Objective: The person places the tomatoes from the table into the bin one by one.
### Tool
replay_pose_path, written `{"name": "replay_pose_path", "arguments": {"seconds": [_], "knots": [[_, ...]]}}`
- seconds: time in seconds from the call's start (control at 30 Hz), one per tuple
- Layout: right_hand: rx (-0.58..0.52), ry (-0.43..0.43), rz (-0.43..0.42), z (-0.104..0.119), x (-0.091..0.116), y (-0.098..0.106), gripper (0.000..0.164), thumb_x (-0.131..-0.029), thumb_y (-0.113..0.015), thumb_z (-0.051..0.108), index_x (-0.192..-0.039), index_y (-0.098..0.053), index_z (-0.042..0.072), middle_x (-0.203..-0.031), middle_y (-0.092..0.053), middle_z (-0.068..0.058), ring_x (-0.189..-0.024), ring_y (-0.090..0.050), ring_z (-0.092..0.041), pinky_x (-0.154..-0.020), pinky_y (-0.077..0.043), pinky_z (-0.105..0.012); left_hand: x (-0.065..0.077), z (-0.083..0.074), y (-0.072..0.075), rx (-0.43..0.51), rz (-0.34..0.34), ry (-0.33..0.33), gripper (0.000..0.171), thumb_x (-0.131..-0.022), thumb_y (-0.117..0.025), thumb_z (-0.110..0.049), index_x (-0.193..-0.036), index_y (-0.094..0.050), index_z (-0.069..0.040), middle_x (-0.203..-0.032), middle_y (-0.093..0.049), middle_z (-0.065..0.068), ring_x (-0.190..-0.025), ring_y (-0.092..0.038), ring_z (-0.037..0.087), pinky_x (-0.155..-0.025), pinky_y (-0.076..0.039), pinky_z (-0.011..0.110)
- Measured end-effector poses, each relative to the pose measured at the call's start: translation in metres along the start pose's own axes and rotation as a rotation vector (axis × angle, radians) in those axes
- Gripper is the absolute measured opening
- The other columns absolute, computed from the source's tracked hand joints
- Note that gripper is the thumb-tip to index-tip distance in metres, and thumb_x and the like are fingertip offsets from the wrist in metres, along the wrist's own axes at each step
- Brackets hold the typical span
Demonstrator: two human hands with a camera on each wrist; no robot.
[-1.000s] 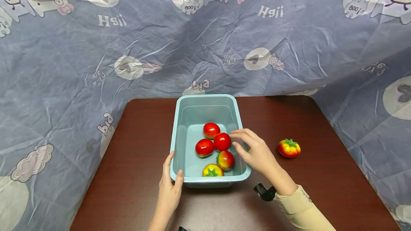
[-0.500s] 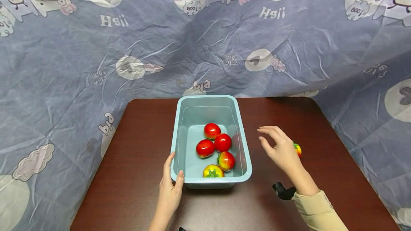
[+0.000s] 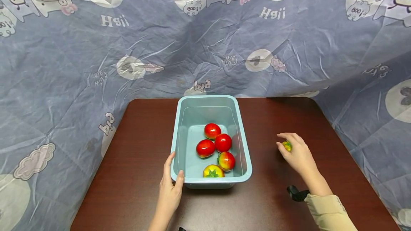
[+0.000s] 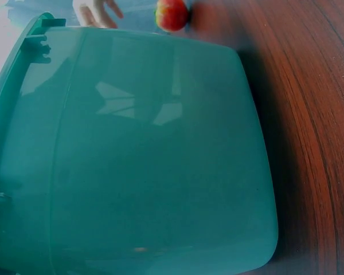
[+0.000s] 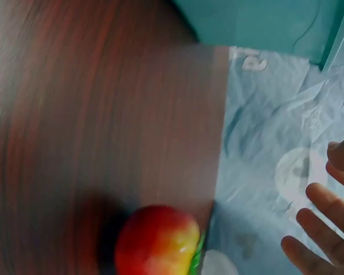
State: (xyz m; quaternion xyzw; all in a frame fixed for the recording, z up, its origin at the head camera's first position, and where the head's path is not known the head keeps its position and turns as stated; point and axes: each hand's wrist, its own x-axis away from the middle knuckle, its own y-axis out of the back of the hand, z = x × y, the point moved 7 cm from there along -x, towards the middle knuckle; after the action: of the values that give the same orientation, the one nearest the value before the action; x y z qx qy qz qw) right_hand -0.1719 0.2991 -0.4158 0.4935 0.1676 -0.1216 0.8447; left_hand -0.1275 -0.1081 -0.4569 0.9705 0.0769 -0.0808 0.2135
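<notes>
A light blue-green plastic bin (image 3: 212,179) stands mid-table. My left hand (image 3: 170,188) holds its near left corner, thumb over the front rim and fingers along the left side. In the bin lie several toy tomatoes, plain red ones (image 3: 205,148) and yellow-red ones with green leaves. To the right, my right hand (image 3: 298,154) hovers over another yellow-red tomato (image 3: 287,146), mostly covered by the hand in the head view. In the right wrist view, the fingers (image 5: 327,215) are spread apart, off to one side of that tomato (image 5: 157,243).
Dark brown wooden table (image 3: 141,145) under everything. Behind and beside it hangs a crumpled grey-blue printed cloth (image 3: 179,52). A black strap (image 3: 297,193) is at the right wrist. The bin's outer wall (image 4: 155,149) fills most of the left wrist view.
My right hand has moved from the bin's right rim rightward to the lone tomato, coming down over it. My left hand and the bin's tomatoes have stayed in place.
</notes>
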Motion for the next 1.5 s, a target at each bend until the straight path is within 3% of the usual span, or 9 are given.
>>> {"name": "replay_pose_path", "arguments": {"seconds": [0.23,0.5,0.77,1.13,1.5], "knots": [[0.055,-0.067,0.126,-0.026,0.005,-0.012,0.037,-0.088,-0.07,0.013,-0.122,-0.061,0.0,-0.122,-0.054,-0.025,-0.11,-0.047,-0.045,-0.089,-0.043,-0.062,0.0,0.002,-0.001,-0.002,0.008,0.011,0.059,-0.096,-0.057,-0.022,-0.15,-0.035,-0.029,-0.15,-0.046,0.012,-0.13,-0.051,0.036,-0.101,-0.041,0.061],[0.095,-0.084,0.167,-0.042,0.007,-0.018,0.044,-0.086,-0.072,0.013,-0.124,-0.059,-0.003,-0.124,-0.051,-0.03,-0.109,-0.045,-0.048,-0.087,-0.043,-0.062,0.0,0.0,0.0,-0.012,-0.001,0.008,0.057,-0.096,-0.056,-0.027,-0.15,-0.035,-0.028,-0.15,-0.046,0.011,-0.132,-0.05,0.038,-0.099,-0.04,0.064],[0.134,-0.185,0.332,-0.066,0.012,-0.035,0.062,-0.084,-0.074,0.02,-0.134,-0.047,-0.006,-0.134,-0.037,-0.036,-0.119,-0.033,-0.056,-0.092,-0.04,-0.069,0.001,0.001,0.0,-0.022,0.0,0.003,0.057,-0.096,-0.056,-0.028,-0.15,-0.036,-0.029,-0.149,-0.048,0.012,-0.129,-0.052,0.036,-0.098,-0.042,0.061],[0.114,-0.225,0.321,-0.087,0.019,-0.055,0.079,-0.079,-0.076,0.016,-0.143,-0.035,-0.005,-0.145,-0.024,-0.038,-0.127,-0.024,-0.06,-0.093,-0.037,-0.073,0.001,0.0,0.001,-0.023,-0.006,-0.003,0.058,-0.096,-0.056,-0.026,-0.15,-0.036,-0.028,-0.147,-0.049,0.012,-0.127,-0.054,0.035,-0.098,-0.043,0.059],[0.166,-0.184,0.302,-0.089,0.018,-0.059,0.07,-0.081,-0.072,0.005,-0.141,-0.038,-0.004,-0.138,-0.03,-0.038,-0.125,-0.026,-0.059,-0.092,-0.039,-0.071,0.001,0.0,0.0,-0.02,-0.002,0.006,0.058,-0.097,-0.056,-0.027,-0.15,-0.035,-0.029,-0.149,-0.048,0.011,-0.129,-0.052,0.036,-0.098,-0.042,0.061]]}}
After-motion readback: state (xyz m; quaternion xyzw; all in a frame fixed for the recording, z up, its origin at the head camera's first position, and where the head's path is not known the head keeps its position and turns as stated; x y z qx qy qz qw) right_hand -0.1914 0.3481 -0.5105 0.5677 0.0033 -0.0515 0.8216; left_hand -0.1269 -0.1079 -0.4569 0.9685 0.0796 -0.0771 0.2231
